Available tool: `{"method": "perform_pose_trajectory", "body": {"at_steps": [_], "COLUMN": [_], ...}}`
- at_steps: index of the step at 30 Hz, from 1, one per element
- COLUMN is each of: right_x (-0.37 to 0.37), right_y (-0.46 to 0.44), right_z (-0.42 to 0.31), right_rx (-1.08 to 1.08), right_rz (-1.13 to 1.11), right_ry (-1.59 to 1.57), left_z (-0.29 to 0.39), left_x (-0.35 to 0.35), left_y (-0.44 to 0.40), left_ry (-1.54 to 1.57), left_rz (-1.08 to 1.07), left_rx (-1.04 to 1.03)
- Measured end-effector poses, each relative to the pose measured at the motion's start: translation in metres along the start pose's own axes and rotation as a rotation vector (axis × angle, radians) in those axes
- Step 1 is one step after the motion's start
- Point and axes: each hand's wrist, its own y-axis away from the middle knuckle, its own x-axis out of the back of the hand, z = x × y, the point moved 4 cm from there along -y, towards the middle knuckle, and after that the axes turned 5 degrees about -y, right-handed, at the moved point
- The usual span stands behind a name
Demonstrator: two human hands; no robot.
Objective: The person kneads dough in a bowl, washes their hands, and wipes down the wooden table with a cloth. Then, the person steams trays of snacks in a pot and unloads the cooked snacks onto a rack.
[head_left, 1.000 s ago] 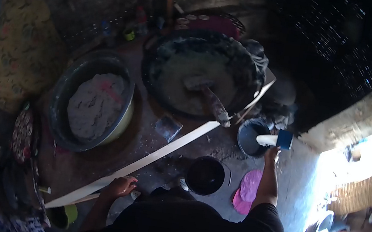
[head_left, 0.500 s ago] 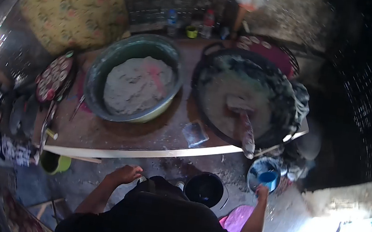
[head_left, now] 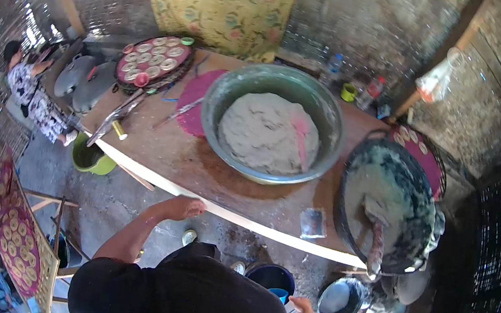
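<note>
My right hand (head_left: 303, 305) grips a blue plastic dipper (head_left: 278, 294), which is at the rim of a dark bucket (head_left: 255, 274) on the floor. The handle is mostly hidden by the fingers. Empty and loosely open, my left hand (head_left: 185, 209) hovers by the table's front edge. On the table (head_left: 164, 161), a large green basin (head_left: 207, 127) holds a pale, thick mass with a pink utensil (head_left: 299, 136) in it. To its right stands a black pan (head_left: 344, 213) of pale batter, with a batter-coated paddle (head_left: 377, 236) leaning over its rim.
A pail of whitish liquid (head_left: 336, 296) stands on the floor under the pan. Round trays with pale rings (head_left: 156, 58) lie on the table, and a long rack (head_left: 19, 233) is at left. A green bucket (head_left: 93, 160) and another person (head_left: 36, 100) are farther left.
My right hand has carried the dipper leftward from the pail to the dark bucket. My view has swung left, bringing the ring-filled rack in. My left hand stays empty.
</note>
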Motion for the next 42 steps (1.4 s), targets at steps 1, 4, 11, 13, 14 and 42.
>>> {"method": "perform_pose_trajectory", "body": {"at_steps": [1, 4, 11, 13, 14, 42], "right_x": [0.021, 0.055, 0.043, 0.011, -0.003, 0.043], "right_y": [0.036, 0.123, 0.323, 0.330, 0.326, 0.237], "right_z": [-0.048, -0.202, -0.485, -0.536, -0.558, -0.752], "right_rx": [-0.013, 0.473, 1.299, 1.319, 1.343, 1.499], "right_rz": [-0.139, -0.347, 1.264, 1.277, 1.270, 1.553], "right_ry": [-0.247, -0.574, 0.084, 0.240, 0.259, 0.331], "left_z": [-0.008, -0.039, -0.156, -0.181, -0.194, -0.231], "left_x": [0.017, 0.077, 0.204, 0.225, 0.234, 0.266], "left_y": [-0.001, -0.007, -0.063, -0.080, -0.086, -0.121], "left_ry": [0.008, 0.128, -0.225, -0.250, -0.286, -0.096], "left_rz": [0.021, 0.277, 0.846, 0.812, 0.779, 0.635], "left_rx": [0.015, 0.022, 0.163, 0.180, 0.203, 0.240]}}
